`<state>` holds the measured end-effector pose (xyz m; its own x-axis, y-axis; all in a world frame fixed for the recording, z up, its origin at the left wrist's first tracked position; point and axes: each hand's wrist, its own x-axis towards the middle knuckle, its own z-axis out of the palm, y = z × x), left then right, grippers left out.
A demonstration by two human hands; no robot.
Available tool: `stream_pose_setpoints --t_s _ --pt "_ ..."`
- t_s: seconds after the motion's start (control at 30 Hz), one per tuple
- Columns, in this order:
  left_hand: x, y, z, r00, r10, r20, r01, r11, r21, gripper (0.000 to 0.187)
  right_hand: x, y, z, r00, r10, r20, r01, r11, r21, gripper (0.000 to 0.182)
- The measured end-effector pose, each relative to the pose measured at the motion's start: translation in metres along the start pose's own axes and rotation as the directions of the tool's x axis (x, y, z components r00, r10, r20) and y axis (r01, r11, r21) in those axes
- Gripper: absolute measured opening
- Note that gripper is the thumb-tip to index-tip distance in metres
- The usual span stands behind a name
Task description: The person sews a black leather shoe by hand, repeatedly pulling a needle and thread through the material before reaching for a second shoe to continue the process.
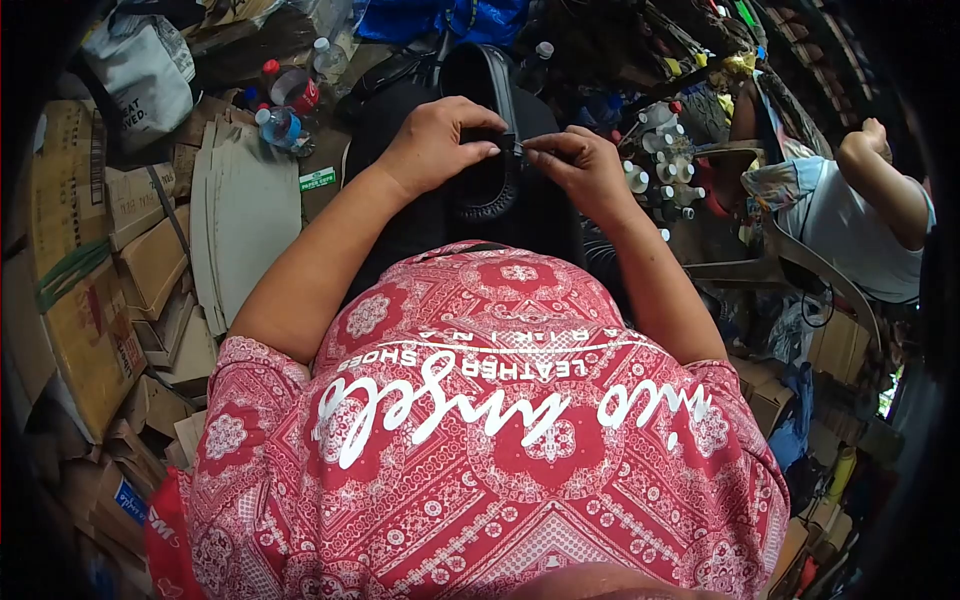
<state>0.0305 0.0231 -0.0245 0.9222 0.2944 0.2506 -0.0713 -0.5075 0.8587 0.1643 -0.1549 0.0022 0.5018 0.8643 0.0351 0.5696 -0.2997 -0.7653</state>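
A black shoe or sandal with a dark ridged edge rests on the person's lap, at the top centre. My left hand is at its left side, thumb and fingers pinched on a small black piece at the shoe's edge. Facing it from the right, my right hand is closed in a pinch at the same spot, near a small shiny bit too tiny to make out. The fingertips of both hands nearly meet.
Plastic bottles stand at the upper left beside grey sheets and cardboard boxes. Several white-capped bottles are at the right, near a chair frame. Another person sits at the far right.
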Motion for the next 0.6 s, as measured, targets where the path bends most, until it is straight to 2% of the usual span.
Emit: stream_pose_setpoints --t_s 0.07,0.33,0.47,0.6 --pt "0.001 0.002 0.0 0.998 -0.059 0.033 0.06 0.998 -0.023 0.026 0.002 0.0 0.0 1.0 -0.004 0.004 0.004 1.0 -0.006 0.017" --pt "0.001 0.005 0.006 0.999 -0.041 0.007 0.041 0.999 -0.021 0.023 0.001 -0.011 -0.003 0.999 0.027 0.038 -0.021 0.989 -0.149 0.02" --pt "0.0 0.007 0.007 0.999 -0.051 -0.015 0.051 0.998 -0.022 0.021 -0.001 -0.02 0.0 1.0 0.002 0.007 -0.001 0.989 -0.148 0.02" --pt "-0.007 0.01 0.008 0.997 0.023 -0.071 -0.022 1.0 0.012 0.019 -0.014 -0.035 0.005 0.984 0.12 0.132 -0.1 0.984 -0.148 0.025"
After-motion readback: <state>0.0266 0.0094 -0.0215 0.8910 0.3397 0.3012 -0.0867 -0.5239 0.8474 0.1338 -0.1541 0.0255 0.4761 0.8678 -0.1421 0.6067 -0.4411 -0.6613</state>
